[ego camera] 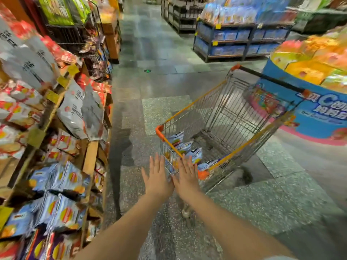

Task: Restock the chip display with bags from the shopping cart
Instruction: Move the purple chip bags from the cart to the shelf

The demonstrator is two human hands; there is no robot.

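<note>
A wire shopping cart (pixel 221 113) with orange trim stands in the aisle, right of centre. Several light-blue chip bags (pixel 185 147) lie in its near end. My left hand (pixel 156 177) and my right hand (pixel 185 175) are stretched out side by side just in front of the cart's near corner, fingers straight, holding nothing. The chip display (pixel 62 196) fills the shelves on the left, with blue chip bags on its lower tiers and red and white bags higher up.
A round blue promotional stand (pixel 319 109) piled with yellow boxes sits right behind the cart. Blue shelving (pixel 240 40) with boxed goods stands farther back. A wire rack (pixel 71 30) of snacks rises at the far left. Speckled floor tiles run between them.
</note>
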